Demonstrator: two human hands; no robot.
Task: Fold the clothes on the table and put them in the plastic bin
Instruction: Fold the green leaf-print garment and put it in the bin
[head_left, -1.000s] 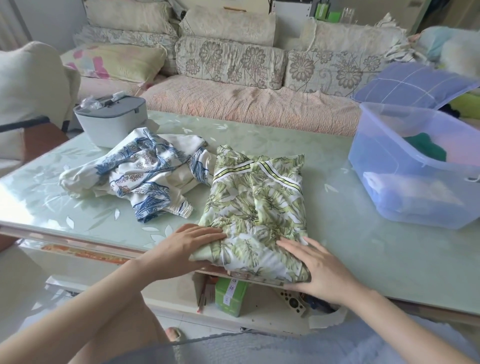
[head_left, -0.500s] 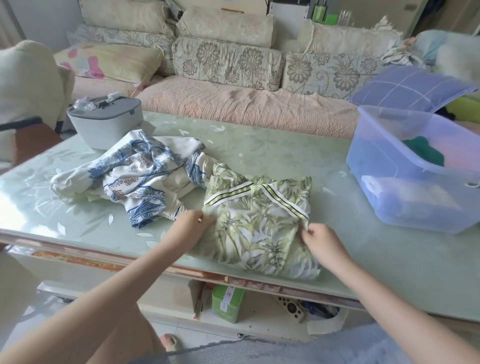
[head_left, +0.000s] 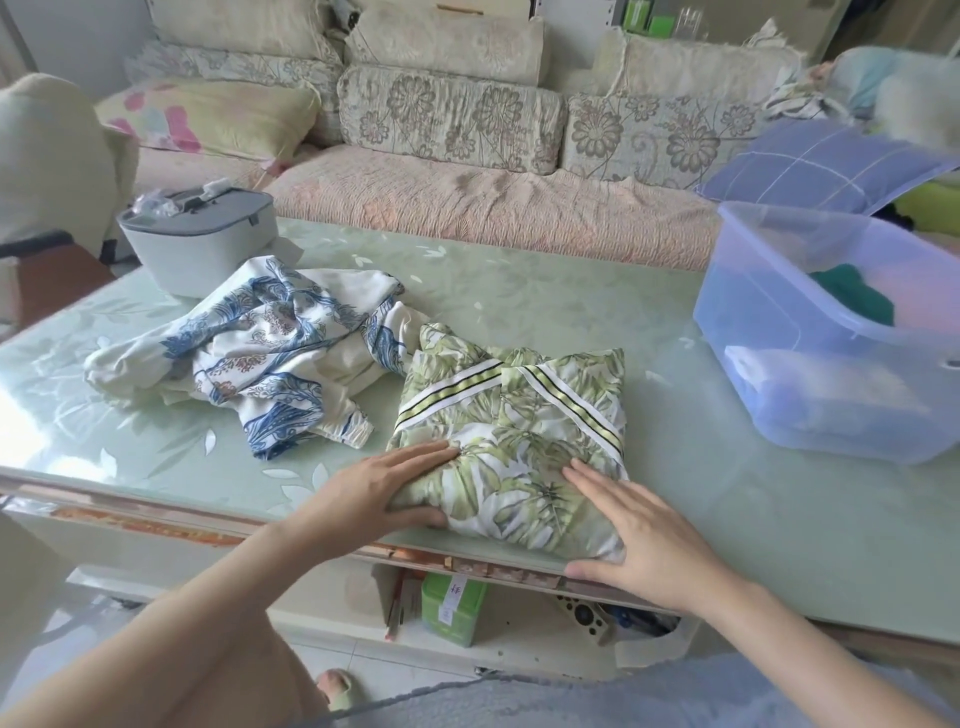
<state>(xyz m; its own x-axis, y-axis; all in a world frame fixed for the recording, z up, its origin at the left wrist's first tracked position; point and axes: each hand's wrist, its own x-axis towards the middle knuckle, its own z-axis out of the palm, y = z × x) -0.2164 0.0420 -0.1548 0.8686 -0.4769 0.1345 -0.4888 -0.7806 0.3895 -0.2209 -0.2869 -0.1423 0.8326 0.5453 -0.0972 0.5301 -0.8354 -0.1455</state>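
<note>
A green leaf-print garment with striped trim lies folded into a square near the front edge of the table. My left hand rests flat on its near left corner, fingers straight. My right hand lies flat on its near right part, thumb at the front edge. A crumpled blue-and-white patterned garment lies unfolded to the left. The clear plastic bin stands at the right with folded clothes inside.
A grey lidded box sits at the table's back left. A sofa with cushions runs behind the table. A shelf under the table holds a green box and a remote.
The far half of the green garment was folded toward me, making it a shorter square. Both hands went from pinching its side edges to lying flat on its near part.
</note>
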